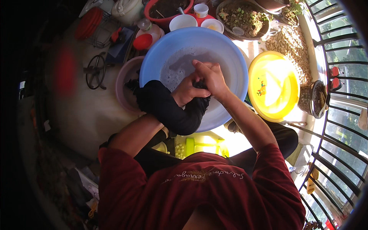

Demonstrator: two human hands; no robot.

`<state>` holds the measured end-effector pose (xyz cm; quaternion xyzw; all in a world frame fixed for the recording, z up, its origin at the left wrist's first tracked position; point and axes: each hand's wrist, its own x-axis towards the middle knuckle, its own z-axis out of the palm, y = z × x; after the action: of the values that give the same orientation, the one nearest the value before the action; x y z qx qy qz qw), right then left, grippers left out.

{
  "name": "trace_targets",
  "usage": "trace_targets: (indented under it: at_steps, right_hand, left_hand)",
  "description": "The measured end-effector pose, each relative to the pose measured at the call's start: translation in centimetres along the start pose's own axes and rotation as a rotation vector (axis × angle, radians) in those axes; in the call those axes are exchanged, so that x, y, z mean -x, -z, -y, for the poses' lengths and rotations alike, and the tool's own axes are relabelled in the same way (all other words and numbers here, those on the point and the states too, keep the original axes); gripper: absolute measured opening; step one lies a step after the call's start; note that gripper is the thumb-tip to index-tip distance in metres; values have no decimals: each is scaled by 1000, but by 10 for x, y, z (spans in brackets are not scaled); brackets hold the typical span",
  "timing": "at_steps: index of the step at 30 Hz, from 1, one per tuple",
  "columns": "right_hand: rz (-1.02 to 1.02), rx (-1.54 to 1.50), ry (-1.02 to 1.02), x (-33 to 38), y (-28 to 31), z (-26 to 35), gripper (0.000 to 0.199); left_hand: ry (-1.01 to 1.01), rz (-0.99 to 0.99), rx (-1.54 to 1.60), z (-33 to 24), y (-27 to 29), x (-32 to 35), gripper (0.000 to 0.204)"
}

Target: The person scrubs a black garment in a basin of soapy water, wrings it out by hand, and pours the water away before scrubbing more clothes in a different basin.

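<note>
A long black cloth garment (pixel 161 101) is twisted between my hands above a big blue basin (pixel 234 50). Grey water with suds (pixel 174 63) lies in the basin. My left hand (pixel 188 91) is closed round the cloth, its thumb pointing right. Just above and to the right, my right hand (pixel 212 78) grips the bunched end, its fingers curled. The garment loops down below my hands and drapes over my left wrist and forearm. What kind of garment it is, I cannot tell.
A pinkish basin (pixel 124 92) with dark cloth in it stands left of the blue one. To the right is a yellow basin (pixel 274 86). Bowls (pixel 183 23) and plant pots (pixel 243 19) crowd the far side. A black metal stand (pixel 95 73) is at left, barred windows (pixel 345 50) at right.
</note>
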<state>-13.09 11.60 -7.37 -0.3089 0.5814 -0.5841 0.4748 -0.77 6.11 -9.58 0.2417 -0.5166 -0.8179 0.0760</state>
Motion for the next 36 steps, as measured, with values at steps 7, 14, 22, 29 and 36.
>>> trace_targets:
  at_steps: [7,14,22,29,36]
  right_hand:
    - [1,-69,-224,-20,0,-38,37]
    - [703,134,-377,-46,19,5,72]
    - [899,-723,-478,-55,-11,-6,105]
    - [815,-583,-213,-72,-12,18,94]
    - [771,-5,133,-35,24,115,45]
  left_hand:
    - [64,13,-333,20,23,-13,31]
    - [176,290,-1034,-13,21,-14,59]
    - [86,482,-1197,-4,-11,-13,56]
    - [56,545,-1200,-3,-10,-22,60]
    - [-29,163,-1199,-13,46,-20,38]
